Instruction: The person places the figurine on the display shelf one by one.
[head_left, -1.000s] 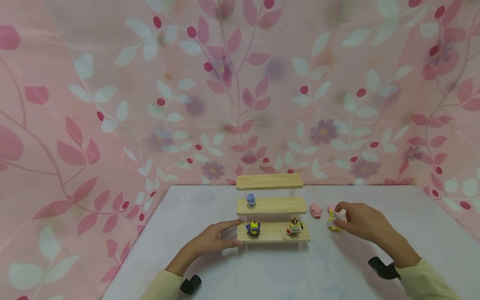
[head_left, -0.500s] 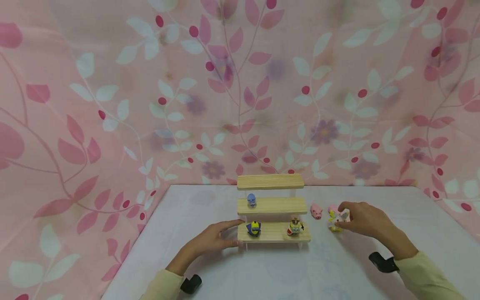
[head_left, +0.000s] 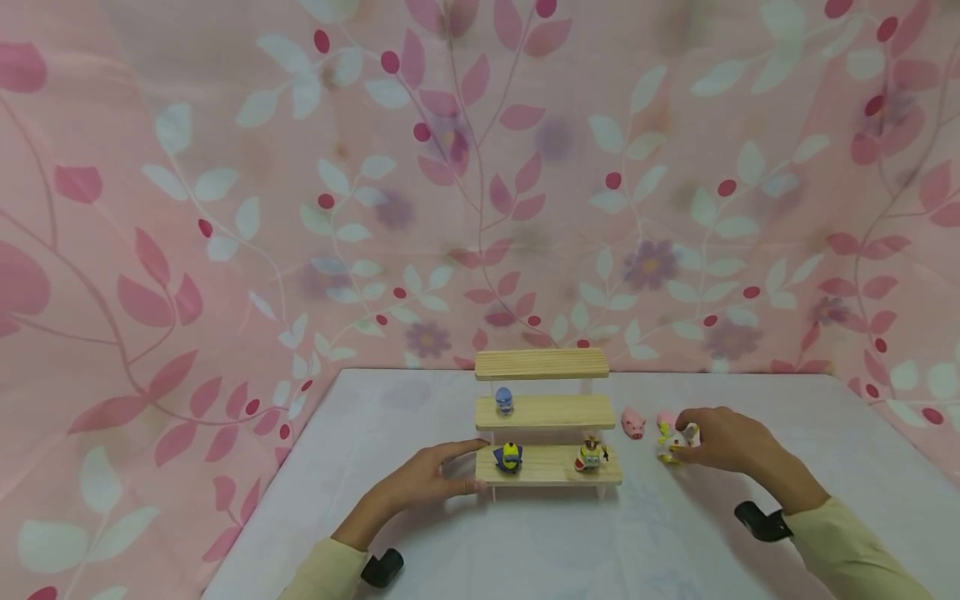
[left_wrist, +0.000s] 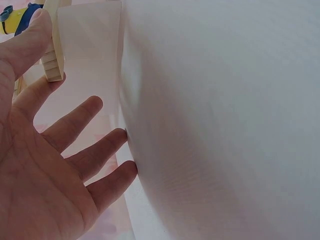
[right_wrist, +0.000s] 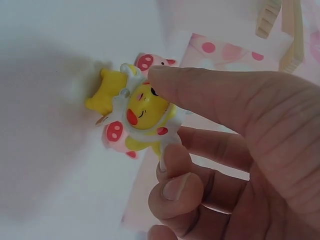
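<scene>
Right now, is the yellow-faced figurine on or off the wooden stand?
Off: the right hand pinches the yellow-faced figurine to the right of the wooden stand, with a gap between them.

Right of shelf [head_left: 558, 411]: right hand [head_left: 729, 442] partly hides white-hooded figurine [right_wrist: 145, 107]; we can't tell if yellow piece [right_wrist: 112, 89] belongs to it. There too: rear pink pig [head_left: 665, 418], partly covered. On shelf's middle tier: blue figurine [head_left: 504, 402], face too small for us. Left of shelf: left hand [head_left: 422, 479], some fingers hidden in head view. In front of shelf: sleeves [head_left: 855, 550] cut off by bottom edge.
</scene>
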